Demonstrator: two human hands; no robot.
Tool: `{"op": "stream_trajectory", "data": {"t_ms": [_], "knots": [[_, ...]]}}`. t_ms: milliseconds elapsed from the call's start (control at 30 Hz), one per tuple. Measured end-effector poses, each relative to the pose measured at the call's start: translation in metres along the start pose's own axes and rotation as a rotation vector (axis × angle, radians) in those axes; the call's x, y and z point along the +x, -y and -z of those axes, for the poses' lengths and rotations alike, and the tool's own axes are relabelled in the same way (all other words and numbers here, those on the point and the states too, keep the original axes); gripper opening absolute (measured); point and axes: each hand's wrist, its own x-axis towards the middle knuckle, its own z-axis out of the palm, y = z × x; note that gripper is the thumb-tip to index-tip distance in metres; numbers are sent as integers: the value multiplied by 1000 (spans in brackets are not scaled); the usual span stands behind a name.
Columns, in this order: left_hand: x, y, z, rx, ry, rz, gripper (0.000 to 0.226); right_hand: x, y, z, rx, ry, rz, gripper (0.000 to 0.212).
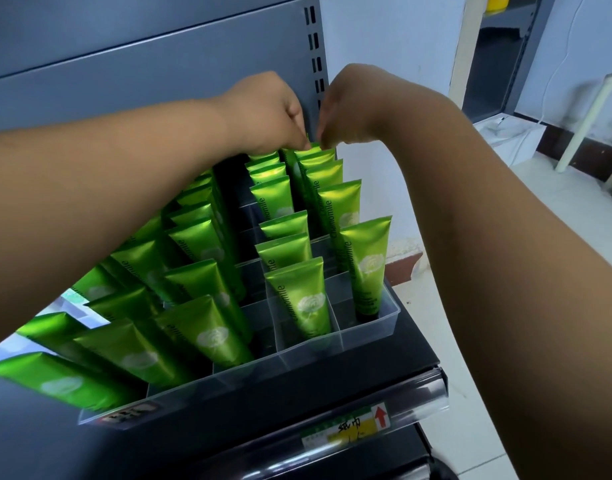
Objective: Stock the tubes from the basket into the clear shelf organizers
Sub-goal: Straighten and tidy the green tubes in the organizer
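Left hand [273, 116], fingers curled, pinches the crimped top of the back tube [319, 154]; right hand [339, 109], just beside it, pinches the same edge. The tube stands crimp-up, near upright, straight below both hands in the organizer's [384, 329] rear right cell, so seating it likely means pressing straight down.

The scene is evenly and fairly brightly lit, with a cool bluish cast over the far wall [384, 46] and the grey shelf back panel [141, 46]. Streaked highlights are thrown along the green tubes [365, 261] and the black shelf rail [422, 386]. The tubes at the near left are shaded beneath the left forearm [107, 188] and rendered soft. Straight lines are bowed towards the edges, and the right forearm [505, 254] is stretched by the wide lens. The price label [349, 427] is smeared.
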Motion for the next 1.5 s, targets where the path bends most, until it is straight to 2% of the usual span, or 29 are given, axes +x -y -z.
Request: {"op": "stream_trajectory", "data": {"t_ms": [167,300,400,533,633,733,867,1000,1133,1233,1367,1500], "knots": [[5,10,4,-51,-73,60,19,-3,-2,2,185,-69,-8,12],[6,10,1,143,-115,-2,13,5,-6,-6,273,-126,-43,22],[9,9,0,235,-123,-37,3,8,-7,-14,328,-110,-49,19],[14,11,-2,317,-157,-76,8,12,-3,-22,409,-91,-71,23],[14,10,-5,376,-111,-88,10,12,1,-24,456,-67,-78,26],[14,9,-6,410,-98,-93,11,10,3,-21,460,-33,-93,31],[15,8,-7,430,-115,-97,13,9,-1,-17,459,4,-81,26],[15,6,-9,382,-145,-89,16,10,-1,-17,349,-13,-58,24],[15,0,-12,290,-200,-6,11,13,-9,-17,341,-81,-34,30],[17,-3,-16,236,-217,28,11,14,-14,-18,267,-92,-26,20],[17,-2,-17,230,-214,30,12,16,-21,-23,294,-132,-52,23],[17,3,-17,246,-200,28,13,17,-23,-25,295,-132,-47,16]]}}
